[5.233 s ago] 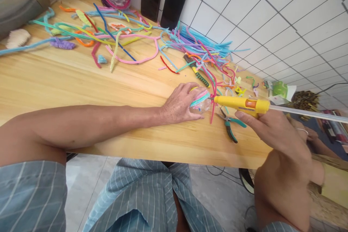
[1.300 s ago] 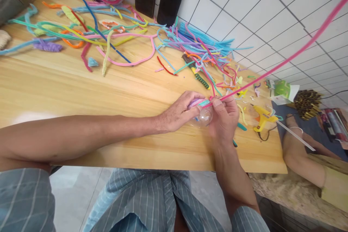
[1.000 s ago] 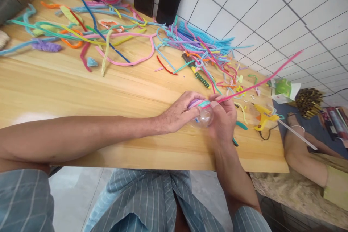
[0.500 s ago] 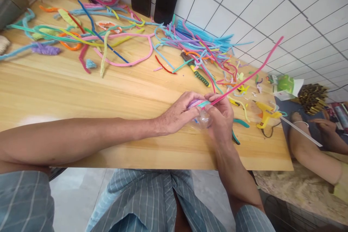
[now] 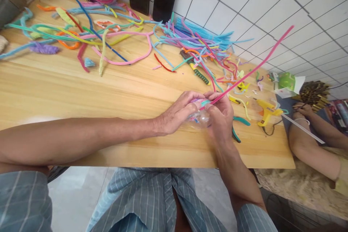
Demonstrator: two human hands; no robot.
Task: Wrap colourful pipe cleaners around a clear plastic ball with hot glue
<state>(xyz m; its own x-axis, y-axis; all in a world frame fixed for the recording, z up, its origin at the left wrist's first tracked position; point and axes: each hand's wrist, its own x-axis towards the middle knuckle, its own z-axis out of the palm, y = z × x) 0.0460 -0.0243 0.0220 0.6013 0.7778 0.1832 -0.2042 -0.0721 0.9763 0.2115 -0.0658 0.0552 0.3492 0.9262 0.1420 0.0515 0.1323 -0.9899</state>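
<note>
Between my two hands, low over the front of the table, is a clear plastic bottle (image 5: 200, 119) with purple, pink and teal pipe cleaners around it. My left hand (image 5: 178, 112) is closed round its left side. With thumb and fingers, my right hand (image 5: 219, 114) pinches a long hot-pink pipe cleaner (image 5: 252, 69) against the bottle. The free end of that pipe cleaner sticks out far to the upper right. My fingers hide much of the bottle. Just right of my right hand lie the teal handles of a pair of pliers (image 5: 241, 121).
A yellow glue gun (image 5: 268, 111) with a glue stick lies at the table's right end. Behind my hands are a heap of pipe cleaners (image 5: 190, 40) and a tool with a green-and-black handle (image 5: 200, 75). Another person's arms (image 5: 312, 141) are at the right.
The pink pipe cleaner's free end has swung slightly up and to the right. My hands keep nearly the same place. The other person's hand at the right has moved left.
</note>
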